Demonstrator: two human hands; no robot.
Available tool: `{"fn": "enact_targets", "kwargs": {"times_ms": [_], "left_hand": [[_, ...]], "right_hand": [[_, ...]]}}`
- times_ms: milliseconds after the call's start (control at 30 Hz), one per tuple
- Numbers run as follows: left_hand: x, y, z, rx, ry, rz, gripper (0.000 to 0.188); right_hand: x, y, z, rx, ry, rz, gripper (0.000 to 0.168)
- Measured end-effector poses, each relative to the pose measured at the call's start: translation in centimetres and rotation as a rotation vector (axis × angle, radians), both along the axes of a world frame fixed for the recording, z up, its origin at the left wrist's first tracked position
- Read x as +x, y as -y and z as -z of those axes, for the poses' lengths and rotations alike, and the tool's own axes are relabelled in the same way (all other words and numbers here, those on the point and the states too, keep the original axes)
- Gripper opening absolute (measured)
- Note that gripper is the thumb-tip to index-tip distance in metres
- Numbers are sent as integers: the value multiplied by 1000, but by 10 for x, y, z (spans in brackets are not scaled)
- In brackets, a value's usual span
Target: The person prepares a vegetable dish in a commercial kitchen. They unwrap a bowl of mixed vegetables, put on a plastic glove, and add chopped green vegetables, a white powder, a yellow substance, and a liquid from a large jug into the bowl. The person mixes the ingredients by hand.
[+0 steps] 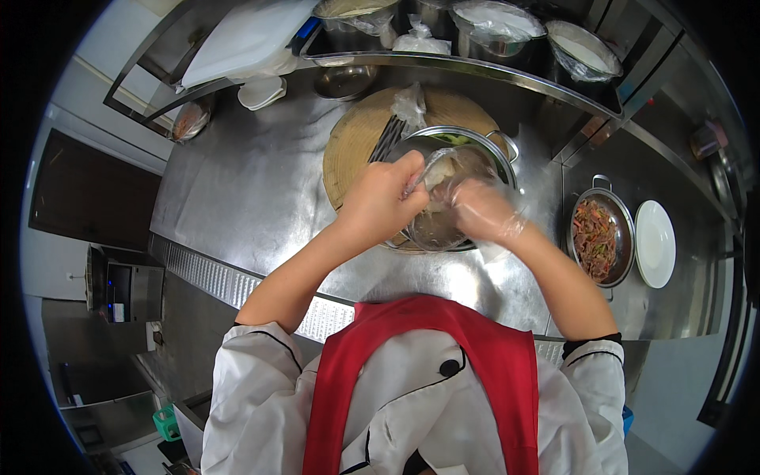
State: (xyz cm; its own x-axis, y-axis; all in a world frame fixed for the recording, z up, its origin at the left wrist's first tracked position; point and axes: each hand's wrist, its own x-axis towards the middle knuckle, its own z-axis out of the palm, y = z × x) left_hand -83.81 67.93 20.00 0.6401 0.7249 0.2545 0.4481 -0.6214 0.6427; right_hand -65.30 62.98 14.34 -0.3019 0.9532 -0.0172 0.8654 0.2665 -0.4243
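My bare left hand (389, 193) grips the near-left rim of a small metal bowl (436, 228) that is tilted over a larger steel pot. My right hand (478, 208), in a clear plastic glove and slightly blurred, reaches into the bowl beside some pale food (439, 172); its fingertips are partly hidden. Under the bowl, the steel pot (504, 160) with loop handles has green vegetables (454, 139) showing at its far side. It stands on a round wooden chopping block (350, 130). Dark slatted strips (387, 138) and a crumpled clear plastic bag (409, 105) lie on the block.
On the steel counter (237, 178), a handled pan of cooked shredded food (595, 237) stands at right beside a white oval plate (655, 243). Film-covered bowls (499, 24) line the shelf (463, 62) above. A metal bowl (344, 82) and white lids (261, 93) sit at the back left.
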Motion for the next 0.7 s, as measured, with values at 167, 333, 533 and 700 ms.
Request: {"fn": "enact_targets", "kwargs": {"times_ms": [167, 333, 533, 700], "left_hand": [[3, 1, 0, 55, 22, 30, 18], [2, 3, 9, 82, 5, 32, 17], [-2, -3, 11, 61, -72, 9, 15], [-3, -6, 14, -36, -54, 4, 16]], "right_hand": [[-34, 10, 6, -158, -199, 18, 20], [-39, 10, 17, -187, -361, 26, 26], [-19, 9, 8, -107, -347, 125, 30], [-10, 2, 6, -209, -187, 70, 38]]}}
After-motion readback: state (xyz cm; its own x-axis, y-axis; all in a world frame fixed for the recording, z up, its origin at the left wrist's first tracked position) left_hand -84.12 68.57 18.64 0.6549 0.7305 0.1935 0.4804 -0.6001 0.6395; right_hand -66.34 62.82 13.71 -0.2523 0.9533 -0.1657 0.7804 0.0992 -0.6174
